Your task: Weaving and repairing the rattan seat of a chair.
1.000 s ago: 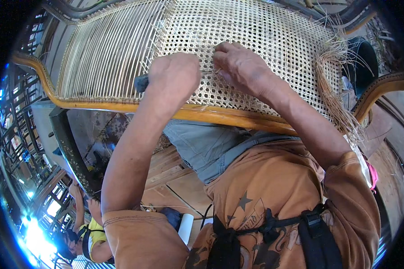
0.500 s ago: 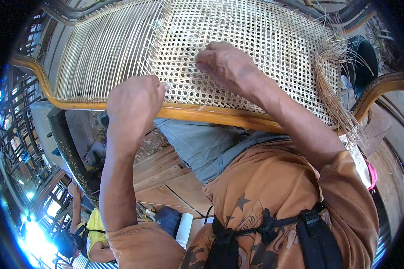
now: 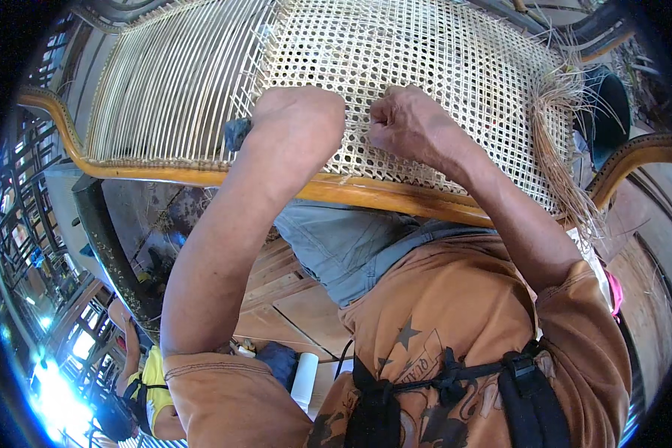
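Note:
A wooden frame [image 3: 366,196] with woven cane lies across my lap. My left hand [image 3: 299,119] is closed in a fist over the left edge of the finished cane mesh [image 3: 455,67]. From the fist's left side sticks the dark handle of an awl-like tool [image 3: 237,134]; its tip is hidden. My right hand [image 3: 411,123] is closed just to the right, low over the mesh, fingers curled together. What it pinches, if anything, cannot be made out. Left of the mesh, parallel cane strands [image 3: 164,89] run without cross weave.
A bundle of loose cane ends [image 3: 549,149] hangs at the frame's right side, beside a dark green container [image 3: 605,108]. A dark post [image 3: 112,246] stands below the frame at left. A person in a yellow top [image 3: 157,388] is at the lower left.
My left hand has moved right and up over the mesh, close to my right hand, with the tool in it. My right hand has shifted slightly right and down, still closed.

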Available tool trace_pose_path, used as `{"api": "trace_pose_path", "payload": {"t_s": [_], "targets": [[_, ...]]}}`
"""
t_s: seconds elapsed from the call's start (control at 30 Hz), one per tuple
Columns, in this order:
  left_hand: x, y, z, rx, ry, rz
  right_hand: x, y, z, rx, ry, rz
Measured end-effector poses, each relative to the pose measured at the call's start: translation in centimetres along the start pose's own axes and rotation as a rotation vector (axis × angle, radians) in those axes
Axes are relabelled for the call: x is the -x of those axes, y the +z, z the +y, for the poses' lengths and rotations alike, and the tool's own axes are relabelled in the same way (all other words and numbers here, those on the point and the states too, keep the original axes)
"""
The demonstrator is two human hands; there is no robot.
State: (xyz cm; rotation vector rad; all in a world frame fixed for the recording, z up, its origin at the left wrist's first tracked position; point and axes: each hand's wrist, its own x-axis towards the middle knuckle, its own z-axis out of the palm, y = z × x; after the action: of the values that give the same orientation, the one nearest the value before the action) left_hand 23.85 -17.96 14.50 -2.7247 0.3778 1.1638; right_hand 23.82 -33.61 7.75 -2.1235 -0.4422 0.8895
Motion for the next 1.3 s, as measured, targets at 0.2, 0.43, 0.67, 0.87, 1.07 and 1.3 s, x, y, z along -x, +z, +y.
{"api": "trace_pose_path", "payload": {"t_s": [0.2,0.43,0.67,0.87,1.07,1.3], "targets": [[-1.3,1.3,0.5,-0.003,0.08,0.018,-0.2,-0.1,0.5,-0.004,0.039,-0.004],[0.6,2.9,1.9,-0.107,0.022,0.218,-0.2,-0.5,0.5,0.088,0.049,0.012],[1.1,3.5,1.5,-0.106,-0.001,0.254,-0.5,0.3,0.7,0.105,-0.001,0.004],[0.2,4.1,1.6,-0.053,0.064,0.302,-0.2,-0.3,0.9,0.109,0.044,0.029],[1.2,3.6,1.7,-0.115,0.004,0.208,-0.2,-0.2,-0.5,0.116,0.089,0.004],[0.7,4.2,0.6,-0.024,0.053,0.285,-0.5,0.5,0.8,0.153,0.024,0.021]]}}
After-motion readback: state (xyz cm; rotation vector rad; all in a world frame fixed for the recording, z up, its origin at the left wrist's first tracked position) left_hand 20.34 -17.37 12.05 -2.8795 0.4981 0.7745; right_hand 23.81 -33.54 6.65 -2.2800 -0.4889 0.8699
